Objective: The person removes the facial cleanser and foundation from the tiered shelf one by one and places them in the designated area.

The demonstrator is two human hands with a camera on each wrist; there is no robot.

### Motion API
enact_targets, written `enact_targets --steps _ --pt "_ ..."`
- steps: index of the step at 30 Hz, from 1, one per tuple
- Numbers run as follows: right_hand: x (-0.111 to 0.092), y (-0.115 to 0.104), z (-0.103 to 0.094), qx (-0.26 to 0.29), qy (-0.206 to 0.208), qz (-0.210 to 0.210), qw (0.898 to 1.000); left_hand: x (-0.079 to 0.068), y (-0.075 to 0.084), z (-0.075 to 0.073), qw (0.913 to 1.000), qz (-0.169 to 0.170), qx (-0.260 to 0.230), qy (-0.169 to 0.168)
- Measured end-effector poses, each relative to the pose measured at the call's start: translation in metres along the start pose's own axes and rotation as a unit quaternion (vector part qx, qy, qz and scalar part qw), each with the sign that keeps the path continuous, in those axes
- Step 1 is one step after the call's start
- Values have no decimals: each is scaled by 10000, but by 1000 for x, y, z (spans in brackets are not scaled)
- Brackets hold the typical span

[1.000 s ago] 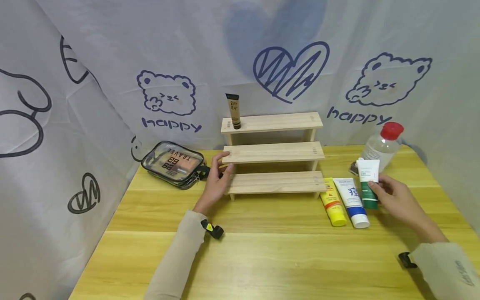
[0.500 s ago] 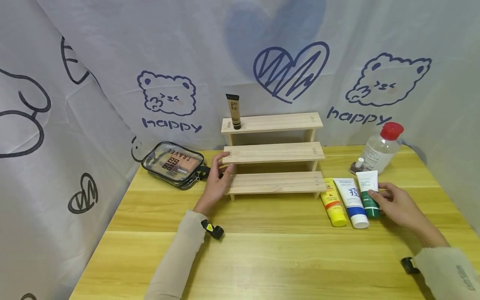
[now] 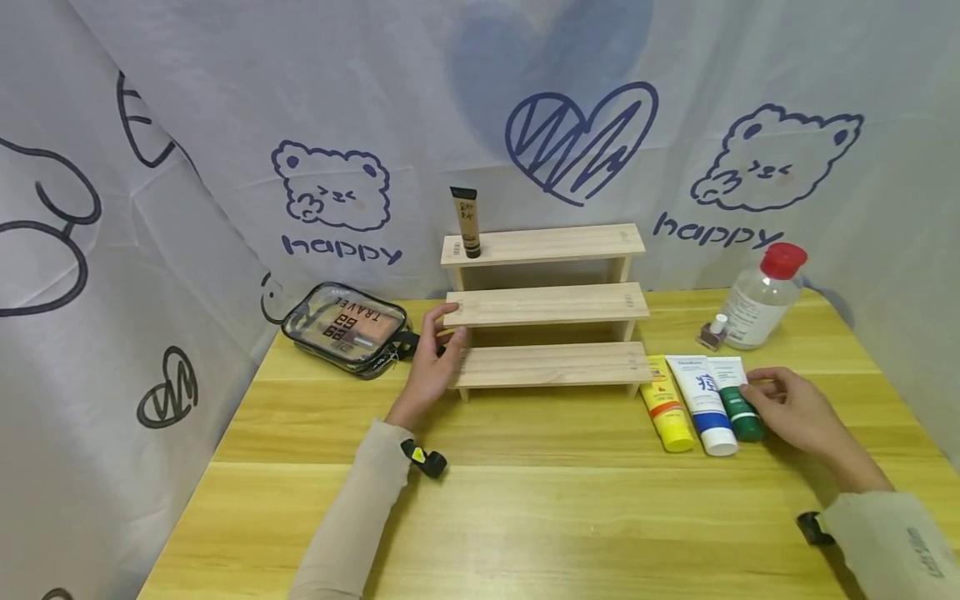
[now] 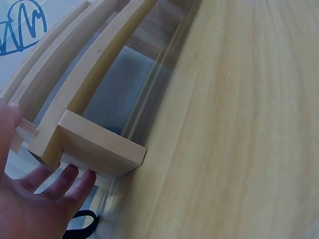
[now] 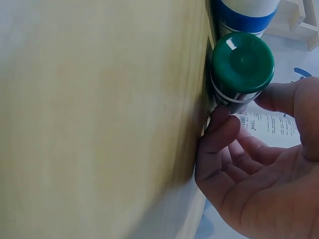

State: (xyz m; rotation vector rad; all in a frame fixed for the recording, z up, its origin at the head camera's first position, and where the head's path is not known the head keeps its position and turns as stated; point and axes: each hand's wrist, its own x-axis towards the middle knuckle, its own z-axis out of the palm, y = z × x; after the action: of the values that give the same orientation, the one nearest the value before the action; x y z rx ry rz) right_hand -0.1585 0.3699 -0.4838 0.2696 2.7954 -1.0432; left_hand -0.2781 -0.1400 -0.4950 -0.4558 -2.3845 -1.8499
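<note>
A white tube with a green lower part and green cap [image 3: 741,404] lies on the table beside a white-and-blue tube [image 3: 703,400]. My right hand [image 3: 795,412] pinches its right side between thumb and curled forefinger; the right wrist view shows the green cap [image 5: 243,62] close up. To their left lies a yellow tube [image 3: 669,408], partly under the end of the three-step wooden rack [image 3: 555,365]. My left hand [image 3: 435,358] rests against the rack's left end, its fingertips [image 4: 85,181] touching the wood.
A tan tube with black ends [image 3: 468,221] stands on the top step's left end. Behind the tubes are a small dark nail polish bottle [image 3: 711,333] and a clear red-capped bottle [image 3: 761,300]. A clear travel pouch [image 3: 345,329] lies left of the rack.
My right hand has lowered the green-and-white tube toward the front and laid it alongside the white-and-blue one, uncovering the nail polish bottle. The left hand stays in place.
</note>
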Motion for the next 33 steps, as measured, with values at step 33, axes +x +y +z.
enact_targets --steps 33 --pt "-6 -85 -5 449 1032 -1167 9868 0 2 -1 9999 -93 28 -39"
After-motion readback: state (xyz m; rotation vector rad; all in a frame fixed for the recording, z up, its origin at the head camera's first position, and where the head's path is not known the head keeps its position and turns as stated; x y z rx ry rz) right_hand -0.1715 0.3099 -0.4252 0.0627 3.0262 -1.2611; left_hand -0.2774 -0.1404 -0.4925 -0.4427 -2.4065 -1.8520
